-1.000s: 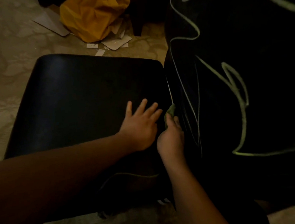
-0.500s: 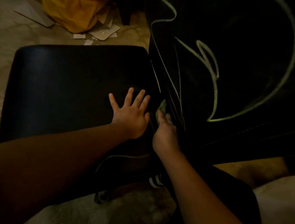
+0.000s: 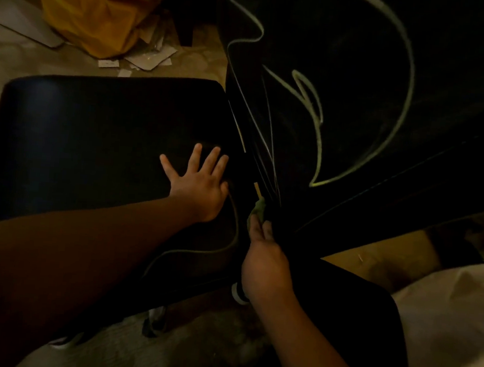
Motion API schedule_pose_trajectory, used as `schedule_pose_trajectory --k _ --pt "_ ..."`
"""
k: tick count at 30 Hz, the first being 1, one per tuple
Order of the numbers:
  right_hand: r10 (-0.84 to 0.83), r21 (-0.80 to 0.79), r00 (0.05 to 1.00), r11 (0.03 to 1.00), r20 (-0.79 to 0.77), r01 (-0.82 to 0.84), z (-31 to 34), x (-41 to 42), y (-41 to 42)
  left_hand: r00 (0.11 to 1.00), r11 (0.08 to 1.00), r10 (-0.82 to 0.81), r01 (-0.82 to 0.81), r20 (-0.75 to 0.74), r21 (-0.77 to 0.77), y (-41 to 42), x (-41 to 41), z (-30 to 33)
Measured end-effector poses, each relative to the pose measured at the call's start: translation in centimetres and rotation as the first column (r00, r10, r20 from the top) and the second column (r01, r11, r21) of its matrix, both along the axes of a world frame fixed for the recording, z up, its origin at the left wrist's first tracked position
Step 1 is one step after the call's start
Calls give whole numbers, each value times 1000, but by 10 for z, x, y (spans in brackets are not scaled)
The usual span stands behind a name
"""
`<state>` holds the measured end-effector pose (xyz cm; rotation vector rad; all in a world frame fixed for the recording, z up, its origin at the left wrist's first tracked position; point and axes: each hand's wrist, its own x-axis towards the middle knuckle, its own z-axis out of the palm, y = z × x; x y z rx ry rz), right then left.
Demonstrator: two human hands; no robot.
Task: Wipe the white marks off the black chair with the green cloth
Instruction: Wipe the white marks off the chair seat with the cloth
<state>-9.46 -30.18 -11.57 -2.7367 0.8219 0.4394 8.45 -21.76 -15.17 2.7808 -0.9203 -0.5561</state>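
The black chair's seat [image 3: 92, 146] fills the left middle and its backrest [image 3: 361, 76] rises at the right. White marks [image 3: 311, 107] loop across the backrest, and a thinner white line [image 3: 199, 252] curves along the seat's near edge. My left hand [image 3: 199, 185] lies flat on the seat, fingers spread, holding nothing. My right hand [image 3: 263, 261] pinches the small green cloth [image 3: 259, 211] and presses it into the gap where seat and backrest meet. Most of the cloth is hidden by my fingers.
A yellow bag [image 3: 101, 10] and scattered paper scraps [image 3: 149, 58] lie on the patterned floor beyond the seat. A chair leg [image 3: 155, 319] stands below the seat's near edge. White fabric [image 3: 451, 318] sits at the lower right. The scene is dim.
My right hand with the cloth has slid back along the seat-backrest gap toward me. The left hand stays flat on the seat. The view has shifted slightly.
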Motion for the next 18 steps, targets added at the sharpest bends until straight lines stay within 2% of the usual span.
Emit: schedule_pose_trajectory --k 5,7,11,13,15,18 --pt "-1 -10 999 1000 -34 1 1 -11 -3 996 996 -64 60 -66 -59 8 10 0" --pt "-8 -5 999 1000 -33 8 3 -14 -10 994 989 -97 92 -43 -112 16 14 -2" --pt "-20 -206 992 978 -124 -6 4 -2 -9 991 982 -136 133 -12 -135 54 17 -6" --pt "101 -110 991 988 -84 -110 -5 31 27 997 996 -52 56 60 -69 114 28 4" --pt "222 -61 973 972 -59 -226 -3 42 41 997 994 -54 59 49 -94 122 38 4" --pt "482 23 871 874 92 -486 3 49 64 997 990 -72 76 36 -122 115 30 1"
